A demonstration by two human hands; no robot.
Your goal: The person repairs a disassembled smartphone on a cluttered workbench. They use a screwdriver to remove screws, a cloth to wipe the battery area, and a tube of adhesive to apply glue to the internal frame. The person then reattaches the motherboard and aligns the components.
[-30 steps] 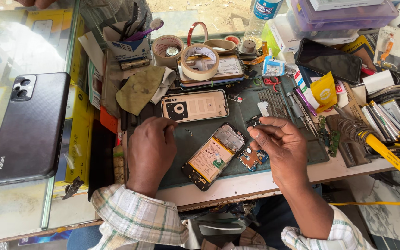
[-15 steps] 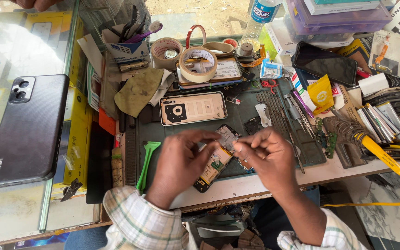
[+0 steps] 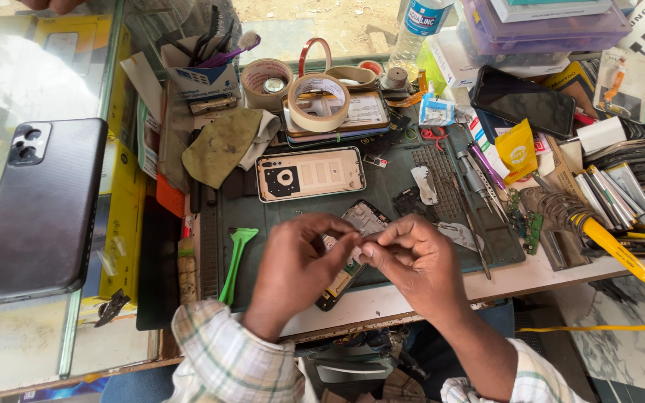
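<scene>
Far to the left of the grip, a dark phone (image 3: 39, 205) is laid face down on the glass counter (image 3: 9, 82). Nearer, just left of the left hand, a green plastic pry tool (image 3: 234, 257) is seen lying on the dark work mat (image 3: 390, 190).

The left hand (image 3: 296, 272) is held over the mat's near edge with its fingertips pinched together against those of the right hand (image 3: 412, 261). Something very small is gripped where the two sets of fingertips meet; what it is cannot be told, as it is mostly hidden by the fingers. Directly beneath the grip, an opened phone (image 3: 349, 250) with its insides exposed is laid slantwise on the mat, partly covered by both hands and touched by neither as far as can be seen.

Beyond the grip, a pale phone back cover (image 3: 310, 173) is placed flat on the mat, and farther still a roll of tape (image 3: 321, 102) is stacked on other phone parts.

To the right of the grip, tweezers and screwdrivers (image 3: 475, 179) are lined up on the mat. Well off to the right, a soldering iron with a yellow handle (image 3: 614, 250) is rested at the bench edge.
</scene>
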